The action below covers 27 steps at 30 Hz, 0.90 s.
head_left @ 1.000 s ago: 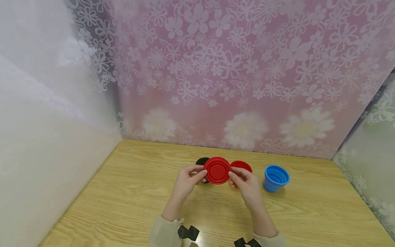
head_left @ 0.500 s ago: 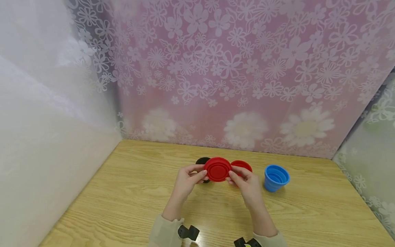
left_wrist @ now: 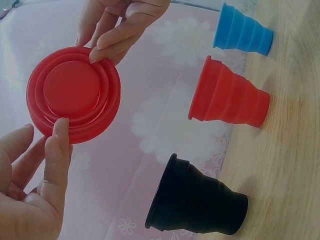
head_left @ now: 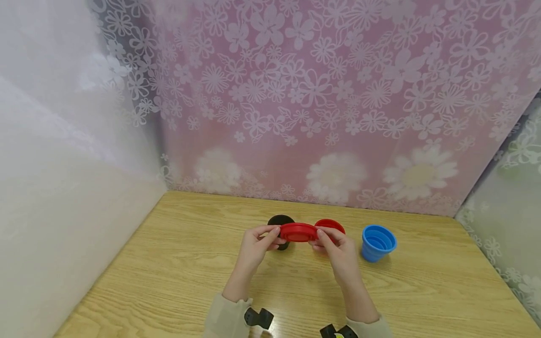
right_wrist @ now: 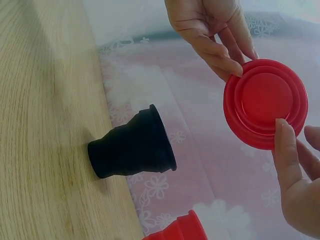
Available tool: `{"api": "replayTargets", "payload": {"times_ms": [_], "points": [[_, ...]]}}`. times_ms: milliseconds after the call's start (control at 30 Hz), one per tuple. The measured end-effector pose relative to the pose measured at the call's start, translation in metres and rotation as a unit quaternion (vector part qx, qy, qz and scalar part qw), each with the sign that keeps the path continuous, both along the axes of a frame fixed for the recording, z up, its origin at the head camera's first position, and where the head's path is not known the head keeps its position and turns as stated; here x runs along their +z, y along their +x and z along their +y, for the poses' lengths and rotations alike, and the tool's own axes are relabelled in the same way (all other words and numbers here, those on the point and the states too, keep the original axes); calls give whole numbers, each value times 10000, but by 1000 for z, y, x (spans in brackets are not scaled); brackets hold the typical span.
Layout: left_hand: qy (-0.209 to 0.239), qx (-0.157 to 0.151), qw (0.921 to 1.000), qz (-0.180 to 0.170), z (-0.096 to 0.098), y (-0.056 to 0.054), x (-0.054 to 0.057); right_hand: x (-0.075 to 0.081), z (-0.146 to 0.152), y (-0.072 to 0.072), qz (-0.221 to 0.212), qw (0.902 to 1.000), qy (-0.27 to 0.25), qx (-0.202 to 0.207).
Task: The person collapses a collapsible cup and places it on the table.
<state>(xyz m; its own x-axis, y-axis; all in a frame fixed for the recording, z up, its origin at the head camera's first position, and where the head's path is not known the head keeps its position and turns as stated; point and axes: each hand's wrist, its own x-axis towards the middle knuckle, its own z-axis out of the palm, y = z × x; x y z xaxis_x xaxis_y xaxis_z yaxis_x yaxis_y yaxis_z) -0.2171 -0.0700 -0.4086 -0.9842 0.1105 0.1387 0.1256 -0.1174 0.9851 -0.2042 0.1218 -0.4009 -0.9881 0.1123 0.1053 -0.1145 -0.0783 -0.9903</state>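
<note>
Between both hands, above the table, is a red collapsible cup (head_left: pixel 298 233) folded flat into a disc. The left hand (head_left: pixel 255 246) pinches its left rim, and the right hand (head_left: pixel 340 253) pinches the right rim. In the left wrist view the disc's ringed underside (left_wrist: pixel 72 90) faces the camera. Behind the left hand stands a black collapsible cup (head_left: pixel 280 219), partly hidden. A second red collapsible cup (head_left: pixel 330 224), expanded, stands behind the right hand and is partly covered by it. Farther right is an expanded blue collapsible cup (head_left: pixel 378 244), upright.
The wooden table (head_left: pixel 169 263) bears the standing cups in a loose row. A pink flowered curtain (head_left: pixel 296 117) hangs along its back edge. A white sheet (head_left: pixel 76 188) closes the left side, and flowered fabric (head_left: pixel 503 244) lines the right.
The folded red cup has tipped from facing the head camera to nearly edge-on, lying flatter. Both hands keep their pinch at about the same place. The standing cups have not moved.
</note>
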Motion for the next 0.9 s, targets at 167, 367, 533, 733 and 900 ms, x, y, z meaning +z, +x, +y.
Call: {"api": "replayTargets", "payload": {"times_ms": [167,367,533,733,900], "points": [[-45,27,10000,60,1,7,11,1,0,0,47,10000,-3,-31],[-43,46,9999,93,1,14,21,1,0,1,101,9998,-107,-105],[-72,91,9998,179,1,14,21,-1,0,1,146,9997,-18,-197],[14,54,9998,178,2,13,21,-3,1,0,182,9997,30,-179],[38,20,9998,203,2,14,21,-3,0,0,172,9997,26,-169]]}}
